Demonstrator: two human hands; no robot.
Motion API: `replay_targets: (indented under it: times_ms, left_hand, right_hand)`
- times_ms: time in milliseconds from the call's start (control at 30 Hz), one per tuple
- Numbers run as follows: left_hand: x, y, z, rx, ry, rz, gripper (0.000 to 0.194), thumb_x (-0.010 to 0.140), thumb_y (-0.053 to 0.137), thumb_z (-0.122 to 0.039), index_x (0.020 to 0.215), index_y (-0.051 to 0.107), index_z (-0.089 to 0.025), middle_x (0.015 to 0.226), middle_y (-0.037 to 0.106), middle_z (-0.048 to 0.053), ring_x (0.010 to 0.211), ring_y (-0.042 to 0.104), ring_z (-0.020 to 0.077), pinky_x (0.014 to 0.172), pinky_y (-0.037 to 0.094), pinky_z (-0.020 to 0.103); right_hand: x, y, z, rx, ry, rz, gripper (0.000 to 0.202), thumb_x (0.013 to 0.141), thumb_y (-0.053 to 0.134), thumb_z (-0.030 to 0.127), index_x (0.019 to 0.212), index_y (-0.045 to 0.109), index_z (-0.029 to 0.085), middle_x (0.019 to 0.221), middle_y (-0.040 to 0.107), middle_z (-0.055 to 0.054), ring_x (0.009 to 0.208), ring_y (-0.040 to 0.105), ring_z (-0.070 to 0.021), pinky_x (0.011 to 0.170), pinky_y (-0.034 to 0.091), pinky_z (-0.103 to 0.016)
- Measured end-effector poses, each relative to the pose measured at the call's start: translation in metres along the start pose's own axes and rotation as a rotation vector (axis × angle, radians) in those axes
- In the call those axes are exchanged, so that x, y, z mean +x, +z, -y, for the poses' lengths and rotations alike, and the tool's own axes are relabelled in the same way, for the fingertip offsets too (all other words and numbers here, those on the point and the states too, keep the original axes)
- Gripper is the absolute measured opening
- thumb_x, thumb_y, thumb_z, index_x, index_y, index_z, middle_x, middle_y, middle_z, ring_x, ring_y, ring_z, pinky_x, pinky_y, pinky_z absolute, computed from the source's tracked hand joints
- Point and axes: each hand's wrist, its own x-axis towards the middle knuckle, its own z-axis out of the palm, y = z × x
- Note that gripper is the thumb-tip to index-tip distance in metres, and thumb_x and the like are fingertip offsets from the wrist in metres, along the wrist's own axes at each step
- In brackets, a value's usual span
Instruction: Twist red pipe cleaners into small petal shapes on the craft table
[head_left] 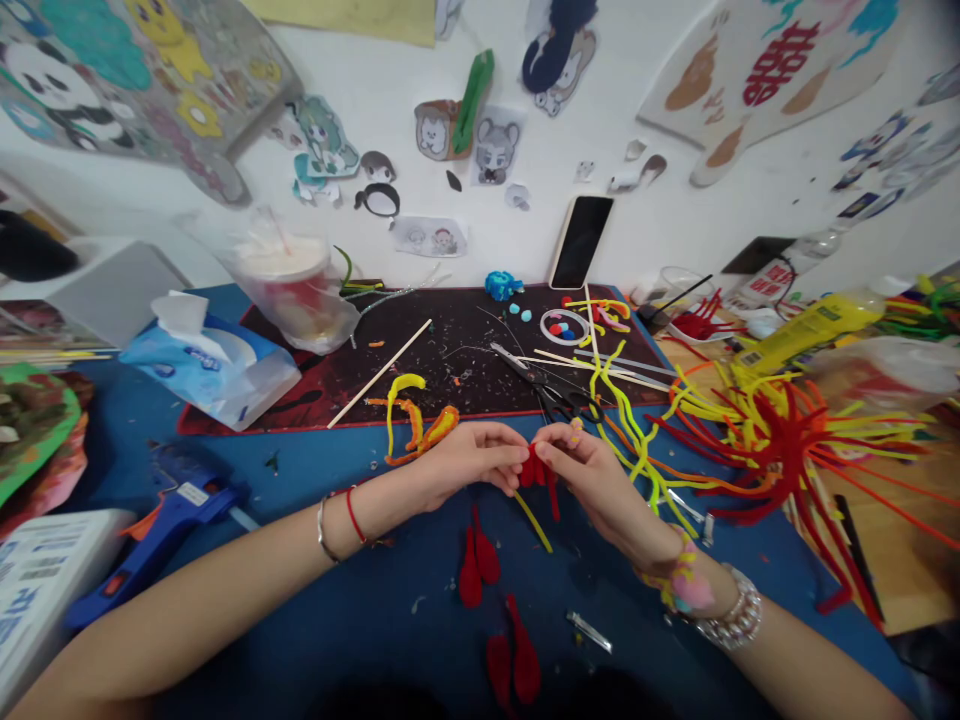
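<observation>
Both hands meet above the blue table near the middle of the view. My left hand (pixel 480 458) pinches one side of a small red fuzzy piece (pixel 533 470). On its other side, my right hand (pixel 581 465) grips it between thumb and fingers. A red strip hangs below the piece, and a yellow-green stem (pixel 534 522) slants down under my left hand. Below the hands lie red petal-shaped pieces (pixel 470 575), with more red petals (pixel 525 665) nearer the front edge. A silver hair clip (pixel 591 632) rests to their right.
Black-handled scissors (pixel 544 385) and a wooden stick (pixel 380 373) lie on the dark mat (pixel 457 350). Yellow and red pipe cleaners (pixel 787 450) spread at the right. A blue glue gun (pixel 184 515), a tissue pack (pixel 210 360) and a lidded cup (pixel 289 280) stand left.
</observation>
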Motion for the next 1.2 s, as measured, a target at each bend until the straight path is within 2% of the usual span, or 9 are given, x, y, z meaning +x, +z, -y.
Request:
replay_targets:
  times_ms: [133,333,467,633,833,933,1000,1067,1200]
  left_hand:
    - [-0.001,0.001,0.002,-0.001,-0.002,0.009,0.023,0.07,0.064,-0.032,0.081,0.06,-0.012,0.07,0.058,0.001,0.062,0.055,0.0088,0.064,0.045,0.025]
    - [-0.002,0.003,0.008,0.011,0.028,0.017,0.023,0.071,0.063,-0.034,0.075,0.06,-0.011,0.071,0.059,0.002,0.064,0.056,0.0091,0.066,0.044,0.023]
    - [-0.004,0.008,0.01,0.011,0.006,-0.012,0.026,0.074,0.06,-0.037,0.074,0.055,-0.012,0.068,0.061,0.004,0.067,0.061,0.0132,0.07,0.047,0.029]
    - [-0.004,0.019,0.01,0.024,-0.039,-0.091,0.026,0.078,0.053,-0.04,0.076,0.047,-0.015,0.059,0.057,0.0,0.058,0.064,0.0178,0.059,0.051,0.032]
    - [-0.007,0.026,0.016,0.487,0.111,-0.129,0.034,0.087,0.029,-0.042,0.074,0.048,-0.017,0.047,0.048,-0.003,0.046,0.053,0.0119,0.05,0.042,0.023]
    - [-0.008,0.023,0.014,0.75,0.258,-0.177,0.033,0.086,0.035,-0.037,0.064,0.048,-0.017,0.058,0.05,0.0,0.057,0.05,0.0118,0.058,0.04,0.024]
    - [-0.006,0.021,0.012,0.805,0.307,-0.19,0.033,0.084,0.04,-0.035,0.059,0.047,-0.016,0.065,0.05,0.001,0.064,0.049,0.0124,0.063,0.04,0.025]
    - [-0.004,0.018,0.01,0.697,0.249,-0.137,0.032,0.083,0.042,-0.036,0.06,0.05,-0.015,0.067,0.051,0.001,0.065,0.051,0.0127,0.065,0.041,0.026]
    - [-0.004,0.021,0.006,0.18,0.022,0.031,0.03,0.08,0.049,-0.039,0.077,0.057,-0.011,0.072,0.06,0.005,0.067,0.059,0.0147,0.069,0.047,0.031]
  right_hand:
    - [-0.002,0.002,-0.002,0.088,0.055,0.005,0.018,0.073,0.061,0.036,0.079,0.059,0.02,0.072,0.052,0.001,0.064,0.046,-0.0116,0.061,0.041,-0.024]
    - [-0.002,0.004,-0.005,0.05,0.04,-0.009,0.017,0.073,0.061,0.036,0.077,0.06,0.02,0.075,0.056,0.0,0.071,0.05,-0.0135,0.07,0.041,-0.026]
    - [-0.001,0.005,-0.008,0.043,0.027,-0.028,0.015,0.073,0.06,0.036,0.074,0.06,0.021,0.074,0.058,0.001,0.07,0.052,-0.0134,0.071,0.04,-0.028]
    - [-0.001,0.007,-0.007,-0.051,-0.049,-0.102,0.016,0.075,0.058,0.035,0.072,0.059,0.019,0.072,0.057,-0.001,0.071,0.052,-0.0146,0.071,0.04,-0.028]
    - [-0.004,0.01,-0.004,-0.092,-0.079,-0.12,0.015,0.075,0.058,0.035,0.073,0.059,0.02,0.071,0.056,0.0,0.067,0.051,-0.0143,0.065,0.041,-0.027]
    - [-0.006,0.01,-0.001,-0.083,-0.075,-0.117,0.015,0.075,0.058,0.034,0.073,0.059,0.019,0.072,0.057,-0.001,0.068,0.051,-0.0144,0.066,0.042,-0.027]
    - [-0.006,0.009,0.001,-0.063,-0.057,-0.106,0.015,0.076,0.058,0.034,0.074,0.059,0.019,0.072,0.056,-0.001,0.067,0.051,-0.0136,0.063,0.041,-0.026]
    - [-0.005,0.007,0.003,-0.04,-0.032,-0.086,0.014,0.076,0.058,0.033,0.075,0.059,0.019,0.072,0.056,0.0,0.065,0.049,-0.0124,0.061,0.04,-0.024]
    - [-0.002,0.002,0.006,-0.001,0.019,-0.056,0.014,0.075,0.059,0.032,0.073,0.061,0.018,0.072,0.058,0.001,0.066,0.049,-0.0116,0.063,0.038,-0.024]
